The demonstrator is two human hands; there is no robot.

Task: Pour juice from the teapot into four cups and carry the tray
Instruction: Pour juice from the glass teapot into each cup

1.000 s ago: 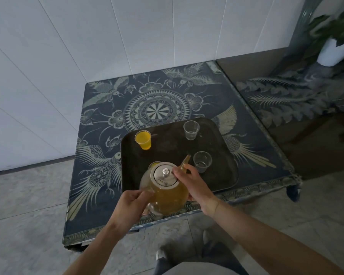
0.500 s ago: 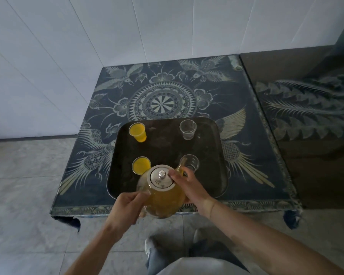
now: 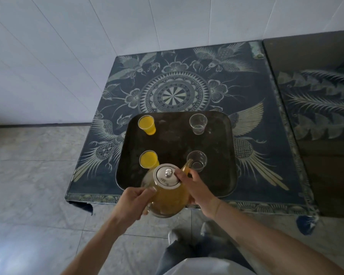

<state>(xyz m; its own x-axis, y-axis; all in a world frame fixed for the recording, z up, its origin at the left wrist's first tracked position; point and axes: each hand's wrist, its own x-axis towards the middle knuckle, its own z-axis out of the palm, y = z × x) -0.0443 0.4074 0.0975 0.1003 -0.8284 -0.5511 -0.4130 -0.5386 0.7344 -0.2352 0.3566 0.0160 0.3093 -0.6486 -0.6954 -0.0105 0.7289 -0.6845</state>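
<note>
- Patterned tablecloth (image 3: 175, 90): dark blue with pale birds, flowers and a round central medallion; it spreads beyond both hands and drapes over the near table edge just under them.
- White wall (image 3: 107, 26): panelled with thin diagonal seams, well beyond the hands, behind the cloth.
- Grey tiled floor (image 3: 28, 175): marbled, to the left of the left hand and below both.
- Second dark surface (image 3: 322, 108): right of the right hand, with a pale feather pattern.
- Grey shoes (image 3: 189, 233) and dark trouser legs (image 3: 187, 253): below the hands, on the floor.
</note>
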